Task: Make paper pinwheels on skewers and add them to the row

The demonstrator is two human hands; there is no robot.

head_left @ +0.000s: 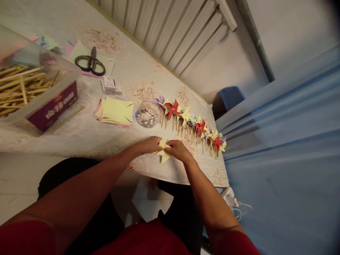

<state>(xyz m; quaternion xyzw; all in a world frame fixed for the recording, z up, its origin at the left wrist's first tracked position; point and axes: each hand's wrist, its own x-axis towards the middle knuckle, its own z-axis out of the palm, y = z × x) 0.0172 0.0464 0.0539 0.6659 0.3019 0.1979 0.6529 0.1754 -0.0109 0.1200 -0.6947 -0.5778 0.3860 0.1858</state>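
Between my two hands is a pale yellow paper pinwheel [164,155], its folded points sticking up and down. My left hand [152,144] grips it from the left with closed fingers. From the right, my right hand [178,149] pinches it near the centre; the fingertips are partly hidden. Just beyond lies a round clear dish [146,116] of small shiny metal pieces. A row of pinwheels [199,126] in red, yellow, purple and blue, on thin sticks, runs off to the right. Stacked yellow paper sheets [115,109] with slits at the corners lie left of the dish.
Black-handled scissors [91,63] rest on more paper at the upper left. Near them sits a small white box [111,85]. A clear bin [16,122] of wooden sticks stands at far left, with a loose stick [67,119] beside it. A blue curtain [281,148] hangs right.
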